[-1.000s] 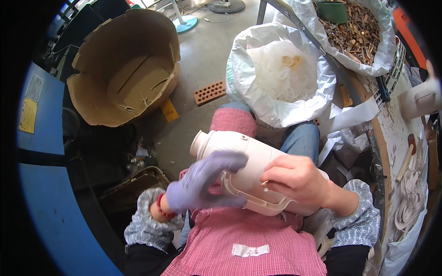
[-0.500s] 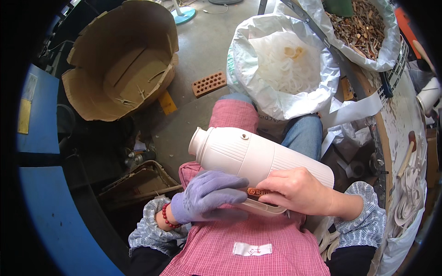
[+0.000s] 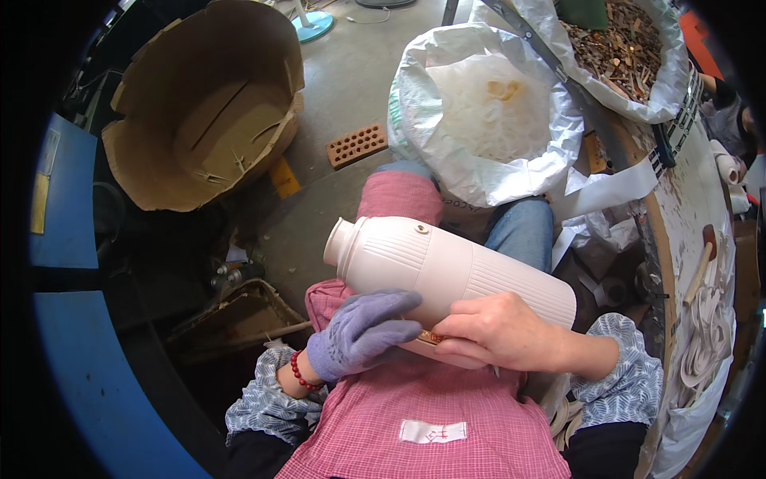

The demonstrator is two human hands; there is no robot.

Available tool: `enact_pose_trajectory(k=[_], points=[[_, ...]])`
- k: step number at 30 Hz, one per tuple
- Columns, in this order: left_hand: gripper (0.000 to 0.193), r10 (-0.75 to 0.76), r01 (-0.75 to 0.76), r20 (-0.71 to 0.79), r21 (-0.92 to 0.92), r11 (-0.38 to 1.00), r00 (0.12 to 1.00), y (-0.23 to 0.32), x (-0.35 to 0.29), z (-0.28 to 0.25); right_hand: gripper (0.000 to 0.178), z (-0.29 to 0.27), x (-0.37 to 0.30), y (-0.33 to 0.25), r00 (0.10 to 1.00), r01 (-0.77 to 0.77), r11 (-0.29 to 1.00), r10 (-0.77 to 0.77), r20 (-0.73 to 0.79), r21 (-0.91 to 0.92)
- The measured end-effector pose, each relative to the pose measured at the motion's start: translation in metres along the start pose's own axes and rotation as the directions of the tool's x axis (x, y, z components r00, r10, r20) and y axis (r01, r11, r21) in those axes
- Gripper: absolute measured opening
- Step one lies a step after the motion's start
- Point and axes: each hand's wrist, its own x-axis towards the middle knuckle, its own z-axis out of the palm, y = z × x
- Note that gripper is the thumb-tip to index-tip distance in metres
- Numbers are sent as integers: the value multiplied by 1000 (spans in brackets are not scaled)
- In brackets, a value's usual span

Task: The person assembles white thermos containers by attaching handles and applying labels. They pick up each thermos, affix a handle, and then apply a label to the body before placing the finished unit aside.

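A pale pink, ribbed plastic thermos casing (image 3: pixel 447 259) lies tilted across my lap, its narrow neck to the left and its handle toward me. My left hand (image 3: pixel 359 331), in a purple glove, is closed around the neck-side end of the handle. With its fingers pinched, my bare right hand (image 3: pixel 503 331) holds a narrow orange-brown tool (image 3: pixel 432 337) against the handle. Its kind is mostly hidden by my fingers; a small grey tip shows below them.
A large cardboard box (image 3: pixel 132 172) stands at the far left, near a perforated brick (image 3: pixel 357 146). Ahead is a white sack (image 3: pixel 419 120) of translucent plastic rings. On the right, a worn bench (image 3: pixel 678 215) carries pale strips (image 3: pixel 706 335) and a wooden-handled brush (image 3: pixel 700 271). Blue panels (image 3: pixel 96 383) edge the left.
My gloved left fingers have shifted on the handle and more of their curl shows. My right hand has slid slightly left with the tool, which is now more covered.
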Motion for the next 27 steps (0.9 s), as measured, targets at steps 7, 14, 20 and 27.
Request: enact_pose_trajectory(k=[7,14,20,27], points=[[43,72,-104,109,328,939,991,2,53,-14,37,-12,-23,-2,946,83,879,-218,-239,-470],[53,-18,19,219,-1,1000,975,-17,140,-2,39,-22,-151,13,749,-236,968,127,-651,-83],[71,-180,423,433,-569,706,883,-28,161,67,31,-11,-219,-5,463,-537,829,447,-766,159],[33,-313,492,457,-351,796,832,-29,207,114,37,64,-362,77,115,-725,533,718,-686,436]])
